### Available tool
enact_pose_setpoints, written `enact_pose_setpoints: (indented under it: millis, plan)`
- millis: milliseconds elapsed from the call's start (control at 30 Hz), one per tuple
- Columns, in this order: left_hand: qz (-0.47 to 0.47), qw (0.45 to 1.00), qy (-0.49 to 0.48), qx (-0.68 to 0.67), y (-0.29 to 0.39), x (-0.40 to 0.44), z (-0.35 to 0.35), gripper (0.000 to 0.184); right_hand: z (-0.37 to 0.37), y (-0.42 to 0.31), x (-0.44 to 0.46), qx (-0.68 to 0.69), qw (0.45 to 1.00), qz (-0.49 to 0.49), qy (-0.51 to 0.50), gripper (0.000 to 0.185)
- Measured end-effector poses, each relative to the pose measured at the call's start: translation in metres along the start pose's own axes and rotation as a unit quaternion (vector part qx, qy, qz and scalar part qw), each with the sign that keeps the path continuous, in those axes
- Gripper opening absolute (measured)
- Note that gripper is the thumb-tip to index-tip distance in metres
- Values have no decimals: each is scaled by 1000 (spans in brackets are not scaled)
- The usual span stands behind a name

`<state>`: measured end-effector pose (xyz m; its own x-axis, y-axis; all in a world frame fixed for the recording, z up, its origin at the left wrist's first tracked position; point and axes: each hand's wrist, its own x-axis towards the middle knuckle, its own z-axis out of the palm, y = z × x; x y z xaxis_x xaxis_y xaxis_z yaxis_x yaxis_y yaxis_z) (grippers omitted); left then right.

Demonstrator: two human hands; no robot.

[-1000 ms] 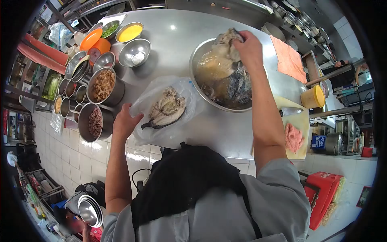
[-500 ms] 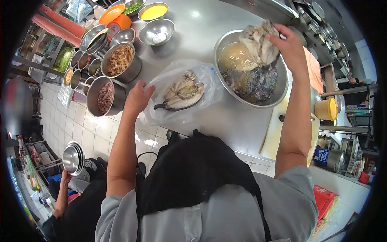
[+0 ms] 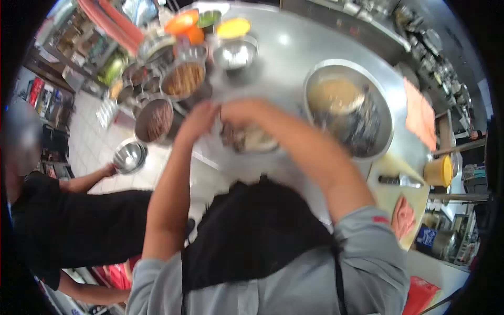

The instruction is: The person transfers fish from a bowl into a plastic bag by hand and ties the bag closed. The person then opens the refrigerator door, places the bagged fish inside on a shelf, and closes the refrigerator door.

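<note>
My left hand (image 3: 202, 118) and my right hand (image 3: 236, 111) are close together over the near side of the steel table. Motion blur smears their fingers, so their grip is unclear. Just below my right hand lies split-open fish (image 3: 257, 139), pale inside with darker parts at its left. The clear plastic bag beneath it is hard to make out. To the right, a large steel basin (image 3: 387, 107) holds cloudy yellowish liquid (image 3: 333, 95) and dark-skinned fish (image 3: 362, 128).
Left of my hands stand a pot of pinkish diced meat (image 3: 159, 122) and a pot of brown shredded food (image 3: 185, 80). A steel bowl (image 3: 235, 55) is behind. A knife (image 3: 389, 180) lies on the cutting board (image 3: 380, 202). At left, a co-worker's hand (image 3: 109, 169) holds steel bowls (image 3: 130, 156).
My right hand has swung left from above the basin to the fish on the bag, meeting my left hand. The view has turned, and the co-worker has moved closer.
</note>
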<state>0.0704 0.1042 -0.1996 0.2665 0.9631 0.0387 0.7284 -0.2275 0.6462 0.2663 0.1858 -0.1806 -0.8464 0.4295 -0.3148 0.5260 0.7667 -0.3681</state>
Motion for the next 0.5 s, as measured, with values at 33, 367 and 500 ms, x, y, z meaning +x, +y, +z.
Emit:
enact_pose_setpoints:
  millis: [33, 367, 500]
  plan:
    - [-130, 984, -12, -124, 42, 20, -24, 41, -16, -11, -17, 29, 1000, 4, 0, 41]
    - [-60, 989, 89, -103, 32, 24, -42, 36, 1, 32, -85, 160, 947, 233, 154, 55]
    - [-61, 992, 63, -87, 55, 28, -49, 37, -8, 29, -115, 106, 953, 232, 164, 37]
